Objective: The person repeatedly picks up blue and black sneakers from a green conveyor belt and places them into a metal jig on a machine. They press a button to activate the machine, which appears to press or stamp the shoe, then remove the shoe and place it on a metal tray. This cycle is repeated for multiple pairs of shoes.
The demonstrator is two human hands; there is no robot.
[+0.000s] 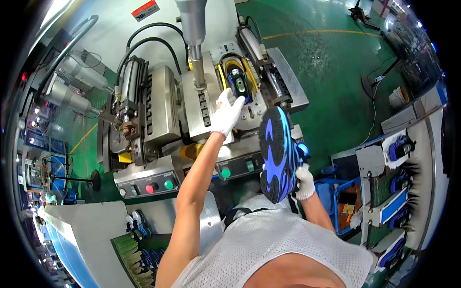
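Observation:
My right hand, in a white glove, grips a sports shoe at its side. The shoe stands on end with its black and violet-blue sole toward me; bright blue shows along its edge. My left hand, also gloved in white, reaches forward over the press with fingers apart and nothing seen between them. Just beyond its fingertips another dark shoe sits in the yellow-edged well of the press. Whether the fingertips touch that shoe, I cannot tell.
A thick metal piston comes down left of the well. The control panel with coloured buttons runs along the press front. On the right stands a rack with several shoes; more shoes lie at lower left.

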